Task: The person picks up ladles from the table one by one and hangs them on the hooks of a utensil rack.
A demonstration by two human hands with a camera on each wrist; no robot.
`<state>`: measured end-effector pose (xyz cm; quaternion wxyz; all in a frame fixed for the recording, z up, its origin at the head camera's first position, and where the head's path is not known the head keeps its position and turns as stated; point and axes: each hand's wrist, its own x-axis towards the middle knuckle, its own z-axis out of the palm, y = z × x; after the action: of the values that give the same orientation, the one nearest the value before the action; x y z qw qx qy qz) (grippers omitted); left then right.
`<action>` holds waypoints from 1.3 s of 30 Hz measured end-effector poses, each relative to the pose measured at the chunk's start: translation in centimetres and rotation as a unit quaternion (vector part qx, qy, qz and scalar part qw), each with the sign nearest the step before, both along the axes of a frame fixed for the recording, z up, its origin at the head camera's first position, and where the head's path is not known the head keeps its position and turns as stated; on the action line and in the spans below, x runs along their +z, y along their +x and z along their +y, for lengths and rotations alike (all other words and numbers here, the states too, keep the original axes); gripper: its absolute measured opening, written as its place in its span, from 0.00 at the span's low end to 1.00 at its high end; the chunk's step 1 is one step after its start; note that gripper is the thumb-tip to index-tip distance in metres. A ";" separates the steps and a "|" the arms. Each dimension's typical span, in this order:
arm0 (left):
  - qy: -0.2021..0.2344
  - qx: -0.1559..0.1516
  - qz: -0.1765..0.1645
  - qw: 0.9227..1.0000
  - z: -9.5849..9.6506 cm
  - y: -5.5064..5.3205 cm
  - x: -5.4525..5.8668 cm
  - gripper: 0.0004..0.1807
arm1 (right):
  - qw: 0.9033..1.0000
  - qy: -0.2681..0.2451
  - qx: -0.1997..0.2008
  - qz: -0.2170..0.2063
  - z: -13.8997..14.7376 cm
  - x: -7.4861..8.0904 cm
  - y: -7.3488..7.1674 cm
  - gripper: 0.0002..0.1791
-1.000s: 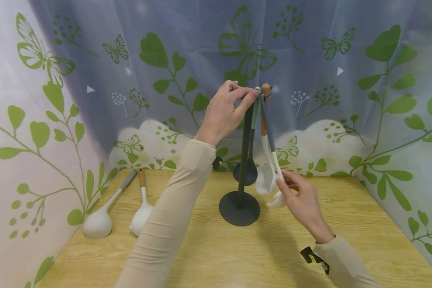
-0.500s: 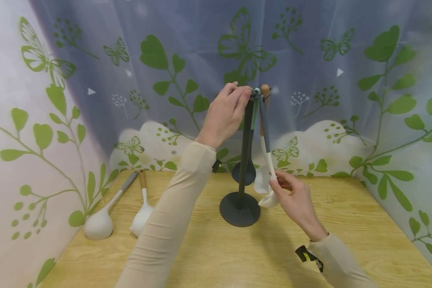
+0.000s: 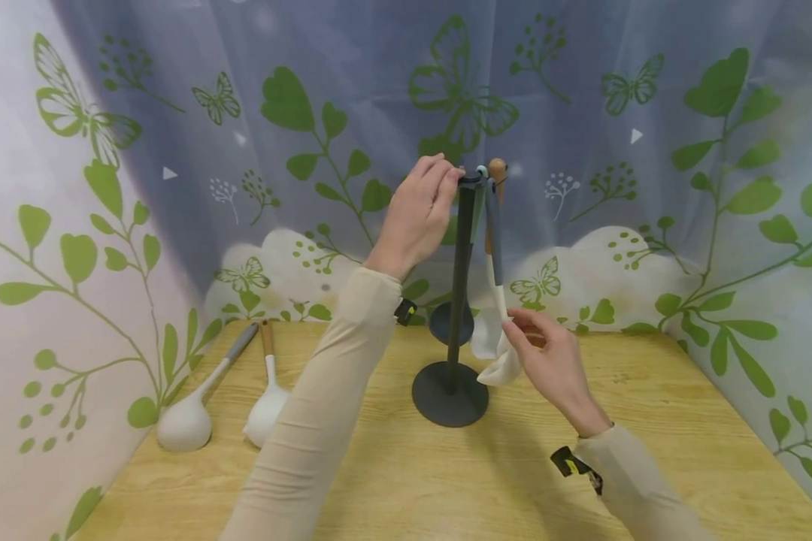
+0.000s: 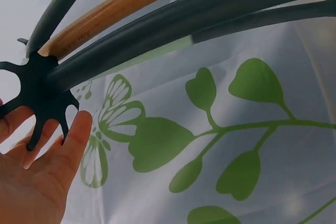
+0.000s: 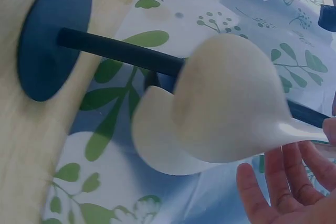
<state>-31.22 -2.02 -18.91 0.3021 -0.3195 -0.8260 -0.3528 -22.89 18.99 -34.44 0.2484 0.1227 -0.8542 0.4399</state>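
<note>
My right hand (image 3: 556, 368) pinches the white stem of a ladle with a blue-grey handle (image 3: 494, 237), just above its bowl (image 5: 231, 98). The ladle hangs upright, its handle end at a hook of the dark utensil rack (image 3: 457, 300). My left hand (image 3: 416, 218) holds the rack's top, fingers over the hooks (image 4: 37, 85). Beside it hang a dark ladle with a mint-green handle (image 3: 446, 324) and a white utensil with a wooden handle (image 3: 497, 197). That utensil's head (image 5: 152, 129) is partly hidden behind the held ladle's bowl.
A white ladle with a grey handle (image 3: 184, 424) and a white utensil with a wooden handle (image 3: 266, 409) lie on the left of the wooden table (image 3: 392, 481). My left sleeve partly covers the second one. A patterned curtain (image 3: 352, 75) stands behind and at both sides.
My left hand has drawn back leftward from the handle ends to the rack's hooks. The right hand has brought the ladle's lower part leftward, closer to the pole.
</note>
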 end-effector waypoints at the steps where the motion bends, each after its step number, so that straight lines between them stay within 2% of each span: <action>1: -0.001 0.000 -0.004 1.000 0.0 0.0 0.0 0.21 | 1.000 -0.002 0.002 0.007 -0.1 0.4 -0.1 0.18; 5: -0.001 -0.001 -0.011 1.000 -0.2 -0.1 0.1 0.21 | 0.999 -0.029 0.016 0.038 -0.3 3.0 -0.7 0.18; 11: 0.004 -0.002 -0.021 1.000 -0.5 -0.3 0.1 0.21 | 0.991 -0.078 0.024 0.102 -0.6 8.3 -2.3 0.17; 19: -0.003 -0.001 -0.037 0.999 -0.6 -0.5 0.0 0.22 | 0.989 -0.102 0.056 0.095 -1.4 13.6 -4.4 0.21; 22: -0.007 -0.005 -0.044 0.999 -0.4 -0.6 0.0 0.21 | 0.991 -0.071 0.066 0.093 -1.9 15.0 -5.2 0.23; 25: -0.008 -0.009 -0.044 0.999 -0.3 -0.6 -0.1 0.20 | 0.993 -0.001 0.068 0.092 -2.2 16.1 -6.0 0.25; 29: -0.013 -0.007 -0.035 0.999 -0.3 -0.7 -0.1 0.20 | 0.987 0.087 0.081 0.104 -2.5 17.2 -7.0 0.26; 33: -0.014 -0.003 -0.027 1.000 -0.2 -0.6 0.1 0.20 | 0.981 0.126 0.096 0.108 -2.5 17.9 -7.6 0.24; 39: -0.019 -0.001 -0.030 0.999 -0.1 -0.5 0.5 0.19 | 0.978 0.150 0.107 0.094 -2.3 18.3 -7.7 0.24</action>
<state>-31.74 -2.14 -18.43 0.2709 -0.3158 -0.8407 -0.3466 -30.55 16.65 -16.14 0.2581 0.2901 -0.8652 0.3173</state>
